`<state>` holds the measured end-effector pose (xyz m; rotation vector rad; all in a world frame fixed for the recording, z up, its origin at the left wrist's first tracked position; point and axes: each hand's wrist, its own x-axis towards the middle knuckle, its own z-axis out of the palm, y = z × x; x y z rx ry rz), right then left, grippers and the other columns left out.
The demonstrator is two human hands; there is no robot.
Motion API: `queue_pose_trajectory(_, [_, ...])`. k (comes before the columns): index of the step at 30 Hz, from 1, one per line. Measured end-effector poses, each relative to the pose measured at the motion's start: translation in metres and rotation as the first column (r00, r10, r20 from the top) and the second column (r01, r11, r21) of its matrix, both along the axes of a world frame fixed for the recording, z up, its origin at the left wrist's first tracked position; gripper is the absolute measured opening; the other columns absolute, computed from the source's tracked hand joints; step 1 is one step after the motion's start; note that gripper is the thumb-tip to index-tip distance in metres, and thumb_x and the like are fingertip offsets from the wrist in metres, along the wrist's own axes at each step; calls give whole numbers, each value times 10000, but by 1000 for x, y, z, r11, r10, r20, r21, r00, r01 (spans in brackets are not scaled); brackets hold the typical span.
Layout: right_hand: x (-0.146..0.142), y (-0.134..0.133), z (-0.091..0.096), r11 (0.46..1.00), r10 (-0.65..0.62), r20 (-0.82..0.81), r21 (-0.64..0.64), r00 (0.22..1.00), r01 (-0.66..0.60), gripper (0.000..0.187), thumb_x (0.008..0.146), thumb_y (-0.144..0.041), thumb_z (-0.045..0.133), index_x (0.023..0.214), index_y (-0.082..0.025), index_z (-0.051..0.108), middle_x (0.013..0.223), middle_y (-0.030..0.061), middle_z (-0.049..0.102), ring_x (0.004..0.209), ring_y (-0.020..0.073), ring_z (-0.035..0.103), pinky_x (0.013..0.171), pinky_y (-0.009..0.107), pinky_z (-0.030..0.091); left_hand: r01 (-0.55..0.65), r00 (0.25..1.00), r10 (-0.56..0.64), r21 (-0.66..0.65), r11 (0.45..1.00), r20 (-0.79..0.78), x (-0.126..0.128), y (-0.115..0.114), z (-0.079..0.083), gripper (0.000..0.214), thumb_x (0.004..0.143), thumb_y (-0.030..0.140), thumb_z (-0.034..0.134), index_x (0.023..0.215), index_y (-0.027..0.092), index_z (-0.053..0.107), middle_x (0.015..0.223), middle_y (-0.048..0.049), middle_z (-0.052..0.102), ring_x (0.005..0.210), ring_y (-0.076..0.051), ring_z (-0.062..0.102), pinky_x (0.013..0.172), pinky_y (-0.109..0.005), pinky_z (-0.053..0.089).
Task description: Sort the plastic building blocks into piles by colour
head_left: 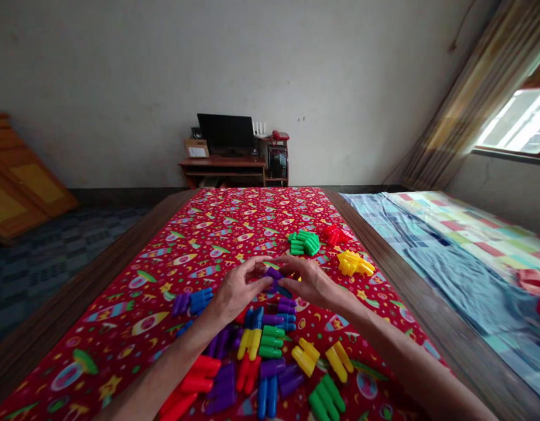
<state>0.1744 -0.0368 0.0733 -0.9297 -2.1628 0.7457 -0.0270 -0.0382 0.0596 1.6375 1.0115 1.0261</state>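
Between my hands is a purple plastic building piece (274, 273), with a blue piece (284, 290) close against it. My left hand (242, 285) pinches the purple piece from the left. From the other side my right hand (305, 279) closes its fingers around the purple and blue pieces, hiding part of them. Nearer to me lie loose pieces of the same kind: purple ones (272, 368), a green one (272, 341), yellow ones (305, 356), red ones (247, 374) and blue ones (267, 397). A purple piece and a blue piece (202, 300) lie left of my left hand.
Beyond my right hand are a green cluster (305, 242), a red cluster (335, 235) and a yellow cluster (355, 264). A red patterned cloth (252, 216) covers the wooden table. A bed (463, 263) stands to the right; a desk with a monitor (226, 134) is against the wall.
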Motion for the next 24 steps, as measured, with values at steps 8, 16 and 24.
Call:
queue_pose_trajectory(8, [8, -4, 1, 999, -35, 279, -7, 960, 38, 112, 864, -233, 587, 892, -150, 656, 653, -12, 602, 568, 92, 499, 549, 204, 336, -161, 986, 164, 66, 985, -38, -17, 10, 5, 394, 765, 429, 651, 1039, 145, 649, 986, -79, 728, 913, -233, 689, 824, -339, 551])
queue_pose_trajectory(16, [4, -14, 1, 978, 43, 125, 196, 991, -68, 254, 937, -322, 525, 1127, -183, 620, 972, 76, 692, 860, 167, 644, 752, 268, 477, -152, 988, 151, -63, 986, -18, -22, 11, 17, 470, 658, 506, 757, 960, 158, 664, 868, -52, 732, 815, -212, 684, 740, -305, 553])
queue_pose_trajectory(24, [-3, -12, -3, 917, 25, 111, 393, 994, -66, 335, 945, -258, 509, 1267, -165, 513, 1019, 111, 676, 870, 182, 630, 717, 281, 491, 61, 995, -43, -217, 974, 87, -1, -1, -4, 461, 659, 435, 792, 981, 151, 625, 790, -28, 705, 709, -179, 677, 625, -265, 547])
